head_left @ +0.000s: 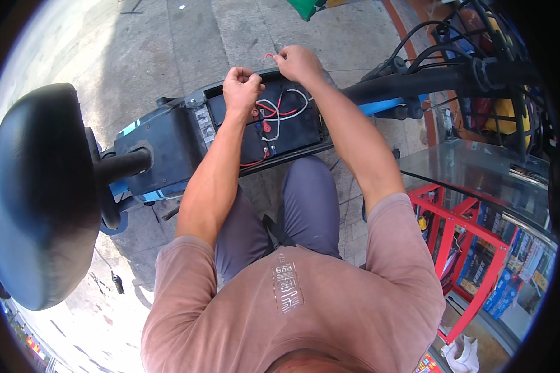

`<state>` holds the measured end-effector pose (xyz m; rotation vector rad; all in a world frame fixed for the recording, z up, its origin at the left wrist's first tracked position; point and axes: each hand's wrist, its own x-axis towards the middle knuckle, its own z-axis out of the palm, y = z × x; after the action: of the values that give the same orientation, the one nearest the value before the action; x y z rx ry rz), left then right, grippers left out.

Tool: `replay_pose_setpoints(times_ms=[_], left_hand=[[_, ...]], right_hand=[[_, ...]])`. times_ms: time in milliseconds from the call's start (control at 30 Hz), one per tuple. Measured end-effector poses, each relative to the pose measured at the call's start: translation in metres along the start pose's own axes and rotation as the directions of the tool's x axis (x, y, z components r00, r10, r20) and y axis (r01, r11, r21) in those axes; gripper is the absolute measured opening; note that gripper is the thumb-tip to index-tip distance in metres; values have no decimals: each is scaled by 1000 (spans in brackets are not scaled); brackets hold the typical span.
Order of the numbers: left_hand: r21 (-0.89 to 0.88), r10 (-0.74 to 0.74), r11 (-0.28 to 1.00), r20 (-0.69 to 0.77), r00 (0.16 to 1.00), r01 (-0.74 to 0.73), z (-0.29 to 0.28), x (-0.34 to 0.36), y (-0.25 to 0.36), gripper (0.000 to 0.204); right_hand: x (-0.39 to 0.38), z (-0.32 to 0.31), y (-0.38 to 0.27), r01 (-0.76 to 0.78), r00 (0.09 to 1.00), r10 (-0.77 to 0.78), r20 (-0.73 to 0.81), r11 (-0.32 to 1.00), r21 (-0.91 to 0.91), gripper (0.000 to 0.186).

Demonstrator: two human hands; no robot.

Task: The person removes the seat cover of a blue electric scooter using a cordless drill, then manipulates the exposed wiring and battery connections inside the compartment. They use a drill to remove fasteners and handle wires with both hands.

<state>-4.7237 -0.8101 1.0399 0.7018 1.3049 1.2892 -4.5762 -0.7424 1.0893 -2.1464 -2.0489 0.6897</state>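
Observation:
An electric bike's black battery box (320, 148) lies uncovered in front of me, with dark batteries (302, 132) inside. Red wire (286, 114) and white wire (278, 132) loop across their tops, and a red terminal cap (267, 126) shows among them. Over the box's far left part, my left hand (241, 90) is closed in a pinch; what its fingertips hold is too small to make out. My right hand (298, 63), beyond the far edge, pinches a short red wire end (269, 56) that sticks out to the left of its fingers.
The bike's black saddle (43, 199) bulks large at the left, on a post (124, 165). To the right run the black frame tube (410, 86) and cables. A glass-topped case (473, 168) with a red metal frame (460, 221) and boxes stands at the lower right.

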Motion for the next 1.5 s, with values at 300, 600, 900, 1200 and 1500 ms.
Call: replay_pose_setpoints(times_ms=[300,600,900,1200,1500], left_hand=[[-61,-227,972,-6,974,226,-41,11,10,20],[-30,-361,930,103,927,365,-49,7,23,20],[893,-291,402,335,896,-203,-39,-65,-7,30],[927,-343,283,336,877,-244,-55,-77,-2,20],[855,-378,143,512,771,-498,-54,-94,-11,20]], right_hand=[[-3,-20,35,-25,999,-2,46,815,579,51],[-117,-43,47,384,905,-85,-417,586,714,29],[-177,18,57,387,890,-38,-454,592,707,22],[-185,59,58,474,849,-144,-508,632,613,15],[-186,58,59,566,782,-272,-561,686,456,14]])
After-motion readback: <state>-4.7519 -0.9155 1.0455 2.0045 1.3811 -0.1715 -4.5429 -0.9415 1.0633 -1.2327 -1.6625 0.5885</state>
